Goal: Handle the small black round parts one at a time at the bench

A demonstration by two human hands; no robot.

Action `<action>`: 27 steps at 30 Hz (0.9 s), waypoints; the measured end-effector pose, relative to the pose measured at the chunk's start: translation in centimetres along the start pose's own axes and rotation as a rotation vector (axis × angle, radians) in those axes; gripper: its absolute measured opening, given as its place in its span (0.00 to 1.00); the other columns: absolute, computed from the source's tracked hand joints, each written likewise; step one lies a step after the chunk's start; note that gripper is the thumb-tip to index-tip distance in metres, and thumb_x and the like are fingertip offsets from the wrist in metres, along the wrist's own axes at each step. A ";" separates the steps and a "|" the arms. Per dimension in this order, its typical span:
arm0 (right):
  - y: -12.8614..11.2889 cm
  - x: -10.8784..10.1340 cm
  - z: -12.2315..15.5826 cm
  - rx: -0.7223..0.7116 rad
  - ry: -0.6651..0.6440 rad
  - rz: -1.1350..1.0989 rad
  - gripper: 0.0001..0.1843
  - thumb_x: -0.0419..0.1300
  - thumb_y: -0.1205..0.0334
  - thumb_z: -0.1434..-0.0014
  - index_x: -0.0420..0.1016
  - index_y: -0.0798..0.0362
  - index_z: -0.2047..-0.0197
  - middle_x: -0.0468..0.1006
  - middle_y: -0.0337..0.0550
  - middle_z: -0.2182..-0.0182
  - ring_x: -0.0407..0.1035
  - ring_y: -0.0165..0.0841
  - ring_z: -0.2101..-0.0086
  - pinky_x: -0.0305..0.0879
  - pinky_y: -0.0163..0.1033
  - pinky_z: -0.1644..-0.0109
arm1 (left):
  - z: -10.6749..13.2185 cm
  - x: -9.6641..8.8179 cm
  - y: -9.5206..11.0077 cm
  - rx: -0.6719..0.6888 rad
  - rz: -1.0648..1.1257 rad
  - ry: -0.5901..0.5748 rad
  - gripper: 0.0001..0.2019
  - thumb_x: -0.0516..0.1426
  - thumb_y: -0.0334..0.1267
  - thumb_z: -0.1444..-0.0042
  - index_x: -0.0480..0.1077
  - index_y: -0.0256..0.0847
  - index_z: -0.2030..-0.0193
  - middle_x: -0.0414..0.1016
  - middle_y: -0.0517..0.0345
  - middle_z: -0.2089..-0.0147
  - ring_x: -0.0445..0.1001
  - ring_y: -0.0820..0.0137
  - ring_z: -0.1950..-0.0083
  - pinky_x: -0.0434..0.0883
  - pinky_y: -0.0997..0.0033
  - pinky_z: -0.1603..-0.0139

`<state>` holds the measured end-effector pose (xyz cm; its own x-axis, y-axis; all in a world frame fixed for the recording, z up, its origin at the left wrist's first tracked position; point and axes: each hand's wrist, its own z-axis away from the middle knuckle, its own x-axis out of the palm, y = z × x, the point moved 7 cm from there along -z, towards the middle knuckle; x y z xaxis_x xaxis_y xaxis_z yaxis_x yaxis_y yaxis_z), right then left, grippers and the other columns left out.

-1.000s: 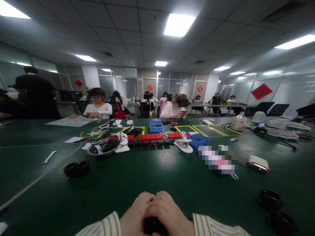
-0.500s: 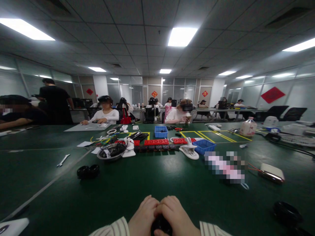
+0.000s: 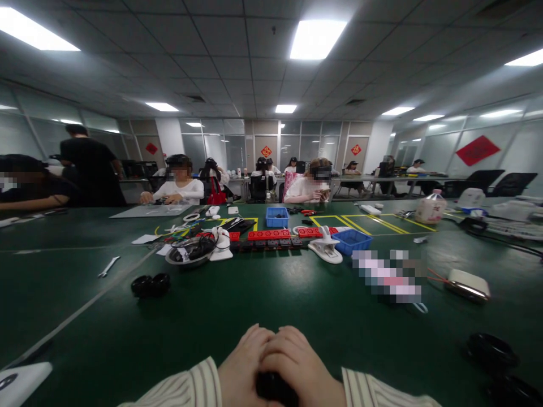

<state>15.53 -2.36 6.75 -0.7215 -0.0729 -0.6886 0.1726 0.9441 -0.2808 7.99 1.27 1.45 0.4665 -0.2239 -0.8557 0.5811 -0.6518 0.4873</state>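
Note:
At the near edge of the green table [image 3: 237, 294], my left hand [image 3: 244, 364] and my right hand [image 3: 299, 362] are closed together around a glossy black rounded object [image 3: 275, 387]. The fingers of both hands meet and overlap over its top. Most of the object is hidden, so its kind cannot be made out. A pair of black round pieces [image 3: 150, 285] stands ahead to the left. To the right lie black ring-shaped pieces [image 3: 492, 350], partly blurred.
Ahead lie red socket-like blocks [image 3: 269, 234], a bowl of dark cables [image 3: 190, 254], a white clip stand [image 3: 326, 249] and blue bins [image 3: 352, 241]. A wrench [image 3: 109, 266] lies left, a cream-coloured case [image 3: 468, 285] right. Other people sit across the table.
The view has tipped slightly down, so the table and far room sit higher. My hands stay closed round the black object, with the right fingers a little further over the left.

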 end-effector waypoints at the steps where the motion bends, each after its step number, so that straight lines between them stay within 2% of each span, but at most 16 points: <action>1: 0.2 -0.2 0.0 0.055 0.009 -0.001 0.24 0.41 0.42 0.38 0.62 0.53 0.55 0.69 0.46 0.59 0.61 0.34 0.58 0.56 0.42 0.52 | 0.0 0.1 0.0 0.000 -0.006 0.002 0.30 0.60 0.54 0.60 0.63 0.41 0.51 0.67 0.50 0.52 0.65 0.57 0.50 0.50 0.47 0.38; 3: 0.6 -0.4 0.2 0.160 0.005 -0.015 0.28 0.43 0.38 0.41 0.63 0.54 0.54 0.68 0.47 0.59 0.60 0.35 0.59 0.56 0.43 0.53 | 0.2 0.2 0.0 0.002 -0.026 0.004 0.32 0.60 0.54 0.60 0.61 0.40 0.49 0.66 0.48 0.51 0.64 0.56 0.48 0.48 0.44 0.38; 6: 1.0 -0.3 0.4 0.266 0.001 -0.036 0.28 0.47 0.37 0.44 0.64 0.55 0.55 0.67 0.47 0.59 0.60 0.36 0.60 0.55 0.43 0.53 | 0.3 -0.1 0.3 0.002 -0.060 0.036 0.34 0.61 0.54 0.62 0.60 0.39 0.50 0.65 0.47 0.51 0.64 0.55 0.48 0.48 0.43 0.38; 11: 1.9 0.4 0.7 0.396 -0.053 0.016 0.21 0.55 0.48 0.47 0.65 0.57 0.59 0.66 0.46 0.63 0.58 0.35 0.62 0.55 0.43 0.57 | 0.4 -0.5 0.6 -0.066 -0.035 0.044 0.23 0.62 0.42 0.62 0.64 0.40 0.57 0.67 0.53 0.58 0.66 0.60 0.53 0.50 0.46 0.39; 14: 2.0 0.8 0.8 0.422 -0.122 0.036 0.17 0.59 0.54 0.51 0.66 0.55 0.60 0.66 0.44 0.63 0.58 0.34 0.63 0.55 0.41 0.58 | 0.3 -0.7 0.6 -0.075 0.002 0.033 0.21 0.62 0.37 0.64 0.66 0.40 0.60 0.66 0.56 0.59 0.65 0.61 0.55 0.50 0.49 0.39; 17: 1.8 1.0 0.7 0.392 -0.145 0.036 0.14 0.57 0.58 0.52 0.65 0.55 0.61 0.66 0.43 0.64 0.58 0.33 0.63 0.54 0.40 0.58 | 0.2 -0.8 0.8 -0.046 0.055 0.010 0.20 0.63 0.34 0.65 0.67 0.41 0.61 0.66 0.58 0.59 0.64 0.63 0.55 0.56 0.56 0.42; 21: 0.6 1.0 0.3 0.210 -0.125 -0.009 0.13 0.49 0.63 0.55 0.64 0.55 0.64 0.68 0.43 0.67 0.59 0.33 0.64 0.54 0.40 0.58 | 0.0 -1.1 1.3 -0.026 0.089 -0.026 0.15 0.61 0.31 0.64 0.69 0.41 0.65 0.65 0.58 0.61 0.63 0.64 0.57 0.64 0.65 0.52; 24: -0.3 1.0 0.1 0.077 -0.138 -0.056 0.15 0.45 0.65 0.58 0.63 0.54 0.65 0.69 0.42 0.69 0.60 0.32 0.64 0.54 0.41 0.56 | -0.1 -1.2 1.6 -0.002 0.092 -0.036 0.18 0.63 0.30 0.65 0.69 0.43 0.63 0.65 0.59 0.60 0.63 0.64 0.57 0.63 0.63 0.51; 27: -0.5 0.7 -0.1 0.056 -0.133 -0.076 0.14 0.46 0.62 0.53 0.63 0.54 0.63 0.69 0.43 0.67 0.60 0.33 0.62 0.54 0.43 0.53 | 0.0 -0.9 1.5 0.027 0.070 -0.039 0.22 0.64 0.36 0.63 0.68 0.44 0.58 0.66 0.58 0.57 0.64 0.62 0.54 0.62 0.60 0.48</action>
<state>14.82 -2.87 6.45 -0.6395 -0.1889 -0.7452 0.1604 0.9152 -0.3697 8.43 0.47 2.94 0.4789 -0.2969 -0.8261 0.5293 -0.6531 0.5415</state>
